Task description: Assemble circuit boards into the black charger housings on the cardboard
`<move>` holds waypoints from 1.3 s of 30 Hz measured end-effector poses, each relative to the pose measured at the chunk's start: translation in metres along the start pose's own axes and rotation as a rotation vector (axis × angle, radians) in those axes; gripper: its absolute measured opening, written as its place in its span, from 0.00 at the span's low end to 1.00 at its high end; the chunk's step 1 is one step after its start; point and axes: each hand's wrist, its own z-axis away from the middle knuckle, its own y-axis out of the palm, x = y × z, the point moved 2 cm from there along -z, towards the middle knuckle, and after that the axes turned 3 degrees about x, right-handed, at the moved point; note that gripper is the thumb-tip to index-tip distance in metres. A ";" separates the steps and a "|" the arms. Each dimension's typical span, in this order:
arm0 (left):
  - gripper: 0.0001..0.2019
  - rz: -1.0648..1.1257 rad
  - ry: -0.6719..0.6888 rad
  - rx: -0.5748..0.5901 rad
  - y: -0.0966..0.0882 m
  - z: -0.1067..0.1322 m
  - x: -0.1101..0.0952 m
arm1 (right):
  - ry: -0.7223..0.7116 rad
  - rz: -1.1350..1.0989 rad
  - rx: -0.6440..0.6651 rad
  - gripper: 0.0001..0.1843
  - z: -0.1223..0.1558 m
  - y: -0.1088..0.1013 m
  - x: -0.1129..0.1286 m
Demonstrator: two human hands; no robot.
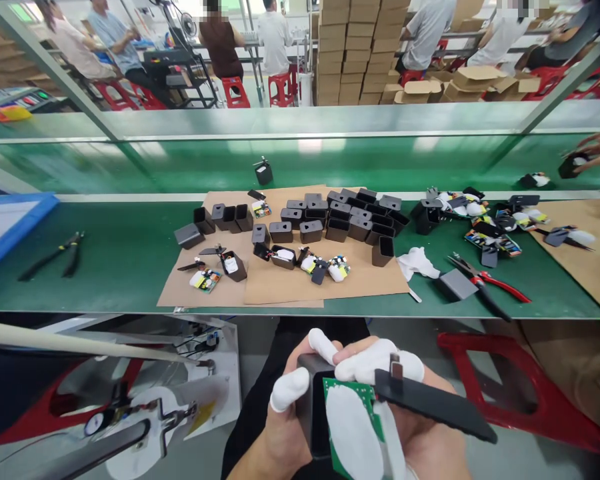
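Note:
Low in the view, below the table's front edge, my left hand (pixel 285 400) wraps around a black plastic housing (pixel 310 407), with white finger cots on thumb and forefinger. My right hand (pixel 420 427) grips a green circuit board (pixel 353 413) with a white block on it, and a flat black cover plate (pixel 430 403) sticks out to the right. The board's edge sits at the housing's open side. On the table, brown cardboard (pixel 290 283) carries several empty black housings (pixel 340 223) and several loose boards (pixel 205 279).
Red-handled pliers (pixel 490 285) and a white cloth (pixel 417 261) lie right of the cardboard, black pliers (pixel 55 255) at left. Another person's hand (pixel 597 150) holds a part at far right. A red stool (pixel 520 393) stands beside me. People sit beyond a stack of boxes (pixel 360 50).

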 end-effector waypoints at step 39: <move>0.17 -0.019 0.023 -0.144 -0.017 0.004 0.011 | -0.088 0.078 0.093 0.33 -0.001 0.003 0.007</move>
